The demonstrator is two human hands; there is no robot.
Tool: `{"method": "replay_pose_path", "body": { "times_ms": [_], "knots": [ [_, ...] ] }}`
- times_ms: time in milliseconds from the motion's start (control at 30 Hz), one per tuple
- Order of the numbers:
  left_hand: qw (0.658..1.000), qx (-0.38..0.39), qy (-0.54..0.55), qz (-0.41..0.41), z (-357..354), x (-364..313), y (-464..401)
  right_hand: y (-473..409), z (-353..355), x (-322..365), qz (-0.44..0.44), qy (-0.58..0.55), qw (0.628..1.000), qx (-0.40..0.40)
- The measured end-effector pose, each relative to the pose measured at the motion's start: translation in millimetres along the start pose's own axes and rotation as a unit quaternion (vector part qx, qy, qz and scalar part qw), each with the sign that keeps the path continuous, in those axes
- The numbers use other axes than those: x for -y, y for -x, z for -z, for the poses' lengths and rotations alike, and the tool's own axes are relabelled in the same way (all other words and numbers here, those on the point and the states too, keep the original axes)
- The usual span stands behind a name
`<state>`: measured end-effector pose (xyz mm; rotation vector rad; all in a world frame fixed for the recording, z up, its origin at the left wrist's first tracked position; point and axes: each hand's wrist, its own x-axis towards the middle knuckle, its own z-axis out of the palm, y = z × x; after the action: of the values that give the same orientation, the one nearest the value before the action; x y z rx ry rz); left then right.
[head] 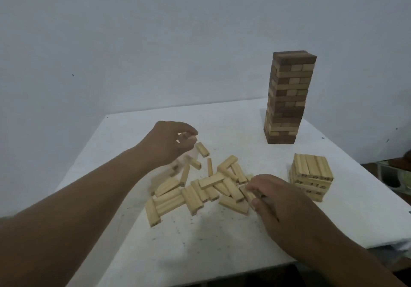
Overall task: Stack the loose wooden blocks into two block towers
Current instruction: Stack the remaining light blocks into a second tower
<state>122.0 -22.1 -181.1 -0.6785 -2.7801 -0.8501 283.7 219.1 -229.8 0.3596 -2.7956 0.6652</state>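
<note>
A heap of loose pale wooden blocks [200, 186] lies in the middle of the white table [222, 237]. A tall tower of dark and light blocks [287, 97] stands at the far right. In front of it sits a short stack of pale blocks [311, 175], a few layers high. My left hand [169, 142] hovers over the heap's far left edge, fingers curled, blurred by motion, with a pale block seemingly between the fingertips. My right hand [278, 200] rests on the heap's right edge, its fingers curled round a block there.
A light wall rises behind the table. The table's right edge and near right corner lie close to my right forearm. Dark clutter [395, 171] sits beyond the table at the far right.
</note>
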Motion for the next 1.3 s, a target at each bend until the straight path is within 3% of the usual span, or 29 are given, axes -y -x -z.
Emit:
{"method": "replay_pose_path", "body": {
  "times_ms": [133,300,533,733,933,1067,1300],
  "knots": [
    [0.994,0.036,0.098,-0.022,-11,-65,30,3,2,-4,-0.009,0.032,0.999,0.023],
    [0.992,0.071,0.099,-0.019,-40,-103,62,15,11,-3,-0.037,0.038,0.999,0.008],
    [0.991,0.122,0.012,-0.057,-71,-113,97,43,17,-17,-0.064,0.032,0.996,-0.052],
    [0.987,0.142,0.025,-0.077,-83,-131,99,57,26,-25,-0.068,0.018,0.994,-0.088],
    [0.986,0.121,0.068,-0.091,-93,-131,93,60,34,-28,-0.044,-0.012,0.996,-0.077],
    [0.99,0.074,-0.027,-0.116,-88,-119,92,58,33,-35,-0.024,-0.039,0.997,-0.067],
    [0.988,0.119,-0.034,-0.095,-88,-122,92,50,26,-35,-0.007,-0.032,0.997,-0.065]
  ]
}}
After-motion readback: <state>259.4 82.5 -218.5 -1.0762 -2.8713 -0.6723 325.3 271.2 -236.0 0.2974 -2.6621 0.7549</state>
